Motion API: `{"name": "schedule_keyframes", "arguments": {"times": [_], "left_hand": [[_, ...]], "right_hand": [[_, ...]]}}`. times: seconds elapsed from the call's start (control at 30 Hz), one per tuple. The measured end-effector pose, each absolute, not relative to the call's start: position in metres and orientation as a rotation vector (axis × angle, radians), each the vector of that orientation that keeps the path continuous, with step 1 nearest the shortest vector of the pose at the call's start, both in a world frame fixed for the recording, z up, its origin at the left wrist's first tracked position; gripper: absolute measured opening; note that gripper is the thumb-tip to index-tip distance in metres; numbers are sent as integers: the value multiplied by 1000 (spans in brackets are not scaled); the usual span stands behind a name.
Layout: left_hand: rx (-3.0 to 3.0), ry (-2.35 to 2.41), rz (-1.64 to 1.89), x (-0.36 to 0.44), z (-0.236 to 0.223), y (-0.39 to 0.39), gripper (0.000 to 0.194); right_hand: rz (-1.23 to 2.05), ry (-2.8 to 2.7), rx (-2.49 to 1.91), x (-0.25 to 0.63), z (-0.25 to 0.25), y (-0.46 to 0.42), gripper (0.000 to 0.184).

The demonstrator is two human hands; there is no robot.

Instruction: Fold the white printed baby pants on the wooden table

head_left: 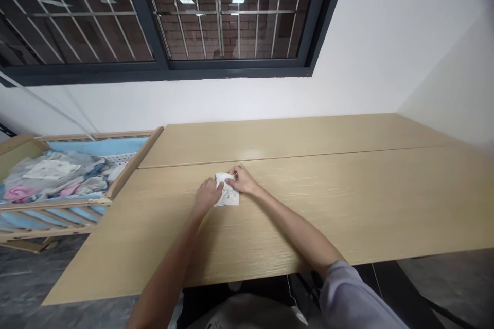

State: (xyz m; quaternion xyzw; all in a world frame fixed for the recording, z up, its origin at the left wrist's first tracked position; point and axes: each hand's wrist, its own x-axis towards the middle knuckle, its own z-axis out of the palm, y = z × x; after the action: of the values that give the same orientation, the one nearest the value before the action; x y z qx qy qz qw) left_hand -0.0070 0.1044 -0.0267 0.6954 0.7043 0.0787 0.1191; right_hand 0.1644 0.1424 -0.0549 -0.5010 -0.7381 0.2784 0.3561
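Head view: a white printed piece (228, 196) lies on the table (347, 200), left of its middle and just on the near side of the seam (309, 156) running lengthwise. The left hand (208, 194) pinches its left edge, thumb on top and fingers curled beside it; the right hand (244, 182) pinches the upper right corner between thumb and fingers. Both forearms reach over the table's near edge. Broad room for moving stretches rightward toward the side wall (459, 77); leftward, the slanting edge lies nearer, with a wooden crib (136, 164) holding clothes (57, 175) beside it. The far edge runs along the wall under the window (239, 68).
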Motion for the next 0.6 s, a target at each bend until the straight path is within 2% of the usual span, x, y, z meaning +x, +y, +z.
{"name": "schedule_keyframes", "arguments": {"times": [0.17,0.37,0.47,0.6], "left_hand": [[2049,1967,358,-20,-6,73,33],[2077,1725,524,-81,40,-4,46],[1992,1724,451,-119,50,-44,50],[1863,1869,273,-165,40,-89,56]], "right_hand": [[857,-1831,-1293,150,-31,111,19],[1253,-1758,-1046,121,1,35,25],[1456,-1744,-910,100,9,-3,29],[1726,-1720,-848,62,2,-48,37]]}}
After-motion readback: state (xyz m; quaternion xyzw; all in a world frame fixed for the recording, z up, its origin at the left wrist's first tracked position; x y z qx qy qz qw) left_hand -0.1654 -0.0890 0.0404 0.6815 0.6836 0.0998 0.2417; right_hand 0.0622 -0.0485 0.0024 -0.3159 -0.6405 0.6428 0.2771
